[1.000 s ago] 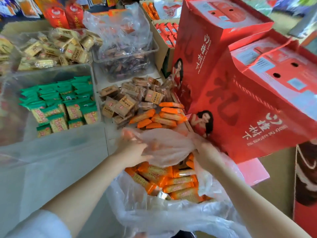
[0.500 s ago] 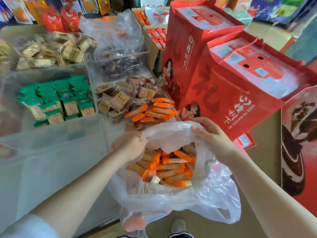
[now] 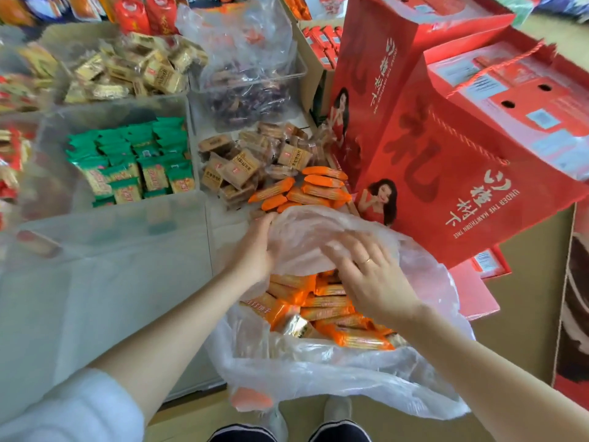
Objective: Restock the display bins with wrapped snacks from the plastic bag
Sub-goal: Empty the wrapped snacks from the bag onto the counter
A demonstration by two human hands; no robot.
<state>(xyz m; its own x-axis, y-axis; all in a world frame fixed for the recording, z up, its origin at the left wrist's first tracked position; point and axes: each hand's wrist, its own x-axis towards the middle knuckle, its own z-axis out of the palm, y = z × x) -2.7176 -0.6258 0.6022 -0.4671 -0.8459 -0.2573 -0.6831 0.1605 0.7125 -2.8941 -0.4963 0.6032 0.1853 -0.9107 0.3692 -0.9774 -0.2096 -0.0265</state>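
A clear plastic bag [image 3: 334,374] hangs open in front of me, full of orange wrapped snacks [image 3: 325,311]. My left hand [image 3: 255,253] grips the bag's far left rim, fingers curled into the plastic. My right hand [image 3: 369,275] has let the rim go and reaches over the bag's mouth with its fingers spread, touching the folded plastic flap. Beyond the bag, a display bin [image 3: 223,215] holds brown wrapped squares [image 3: 242,167] and a small pile of the same orange snacks [image 3: 306,189].
Green-wrapped snacks [image 3: 134,164] fill the bin to the left; yellow ones [image 3: 134,71] and dark ones [image 3: 251,100] sit in bins behind. Tall red gift boxes [image 3: 446,154] crowd the right side. A translucent bin lid [image 3: 95,282] lies lower left. My feet show below.
My right hand has released the bag's right rim and moved inward over the opening, fingers spread. My left hand still grips the left rim. The bag has sagged wider.
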